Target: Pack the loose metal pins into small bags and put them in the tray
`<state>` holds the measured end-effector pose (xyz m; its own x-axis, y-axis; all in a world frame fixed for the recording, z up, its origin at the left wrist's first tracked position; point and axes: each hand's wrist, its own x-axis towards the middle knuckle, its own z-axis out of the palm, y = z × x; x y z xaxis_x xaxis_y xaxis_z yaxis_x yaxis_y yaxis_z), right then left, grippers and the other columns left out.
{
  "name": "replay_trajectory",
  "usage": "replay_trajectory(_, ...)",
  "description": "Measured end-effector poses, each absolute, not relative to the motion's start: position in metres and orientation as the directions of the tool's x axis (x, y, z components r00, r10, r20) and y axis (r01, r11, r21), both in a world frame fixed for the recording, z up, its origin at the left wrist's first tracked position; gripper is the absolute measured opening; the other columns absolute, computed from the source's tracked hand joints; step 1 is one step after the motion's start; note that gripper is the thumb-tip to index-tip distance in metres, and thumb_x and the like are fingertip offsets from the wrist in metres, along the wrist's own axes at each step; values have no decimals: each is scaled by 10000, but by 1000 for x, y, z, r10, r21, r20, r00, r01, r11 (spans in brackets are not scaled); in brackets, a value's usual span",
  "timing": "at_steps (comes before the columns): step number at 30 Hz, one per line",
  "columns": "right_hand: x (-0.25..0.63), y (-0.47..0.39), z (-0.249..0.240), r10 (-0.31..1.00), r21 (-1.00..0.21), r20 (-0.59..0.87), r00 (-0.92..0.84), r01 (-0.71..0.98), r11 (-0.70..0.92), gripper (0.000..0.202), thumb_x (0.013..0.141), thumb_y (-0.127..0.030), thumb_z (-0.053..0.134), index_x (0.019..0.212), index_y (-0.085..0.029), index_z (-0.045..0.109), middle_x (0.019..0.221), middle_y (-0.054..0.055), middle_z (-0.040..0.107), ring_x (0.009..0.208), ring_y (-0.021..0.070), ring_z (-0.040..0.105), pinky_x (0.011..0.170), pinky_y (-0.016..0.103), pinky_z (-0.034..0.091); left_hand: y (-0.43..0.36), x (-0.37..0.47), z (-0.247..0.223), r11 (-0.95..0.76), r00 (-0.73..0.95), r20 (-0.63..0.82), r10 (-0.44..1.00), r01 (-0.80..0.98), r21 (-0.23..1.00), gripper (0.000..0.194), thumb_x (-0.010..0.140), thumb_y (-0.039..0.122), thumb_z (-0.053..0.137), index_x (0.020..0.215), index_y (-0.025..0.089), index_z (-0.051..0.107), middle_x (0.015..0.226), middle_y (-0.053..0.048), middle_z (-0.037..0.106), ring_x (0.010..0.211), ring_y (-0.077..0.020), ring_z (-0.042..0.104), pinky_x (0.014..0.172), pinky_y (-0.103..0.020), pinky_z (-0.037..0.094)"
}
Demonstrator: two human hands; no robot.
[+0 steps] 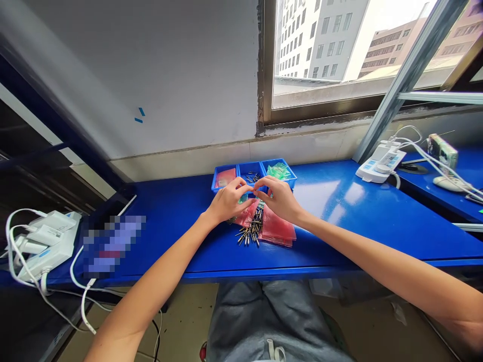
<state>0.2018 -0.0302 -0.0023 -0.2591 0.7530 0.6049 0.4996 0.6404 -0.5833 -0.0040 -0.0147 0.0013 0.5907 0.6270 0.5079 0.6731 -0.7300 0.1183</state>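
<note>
My left hand (229, 199) and my right hand (279, 198) meet fingertip to fingertip above the table, just in front of a blue divided tray. Both are closed in a pinch; whatever small thing lies between the fingertips is too small and hidden to name. Under the left hand a pink plastic bag (247, 215) shows, with a bit of green plastic behind the fingers. Below the hands lies a loose pile of thin metal pins (249, 232), dark and brass-coloured. A stack of pink plastic bags (278, 227) lies flat beneath my right hand and wrist.
The blue tray (216, 190) has three compartments: pink bags (225, 178), several metal pins (252, 177) and green plastic bags (278, 171). White power strips with cables stand left (56, 246) and right (379, 162) on the blue table (332, 236). A blurred-out object (113, 244) lies at left.
</note>
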Motion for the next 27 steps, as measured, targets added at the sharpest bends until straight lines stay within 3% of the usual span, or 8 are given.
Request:
replay_trajectory(3,200,-32,-2,759,-651,601,-251,397,647,90,915,-244,640,929,-194,714,929,41,678,841,155,602,703,273,444,-13,-6,3,-739,605,498,622,663,118,343,966,469,614,1164,204,701,1115,-86,640,878,-178,655,670,-261,503)
replay_trajectory(7,200,-32,-3,793,-721,575,-201,334,608,114,913,-290,654,876,-196,705,890,35,650,843,161,597,681,270,446,-12,-7,5,-770,635,487,600,624,135,266,1021,365,528,1125,208,716,1058,-76,674,903,-175,663,754,-272,519)
replay_trajectory(13,202,-27,-5,761,-598,608,-228,500,627,118,915,-227,637,814,-182,679,803,25,645,756,151,570,712,285,430,-9,-9,9,-757,561,547,622,609,236,251,1034,329,501,1064,193,709,1003,-64,726,903,-182,684,826,-292,517)
replay_trajectory(17,201,-25,-11,745,-543,589,-313,530,651,150,940,-215,595,818,-177,674,795,29,666,741,151,569,714,285,419,-8,-10,8,-753,533,557,638,585,303,263,1019,364,539,1150,200,697,1072,-63,763,927,-192,717,860,-299,536)
replay_trajectory(22,197,-27,-13,732,-555,589,-342,487,674,177,948,-218,581,803,-172,671,774,19,670,713,136,564,694,272,408,-12,-8,5,-773,548,574,608,573,272,316,1042,348,491,1285,233,657,1208,-62,741,996,-181,722,889,-289,545)
replay_trajectory(27,197,-29,-11,773,-626,552,-315,456,633,229,951,-268,578,775,-167,682,737,15,674,682,136,558,649,270,391,-14,-8,3,-791,590,560,581,571,219,272,1040,343,497,1177,227,701,1141,-56,750,949,-166,718,845,-268,541)
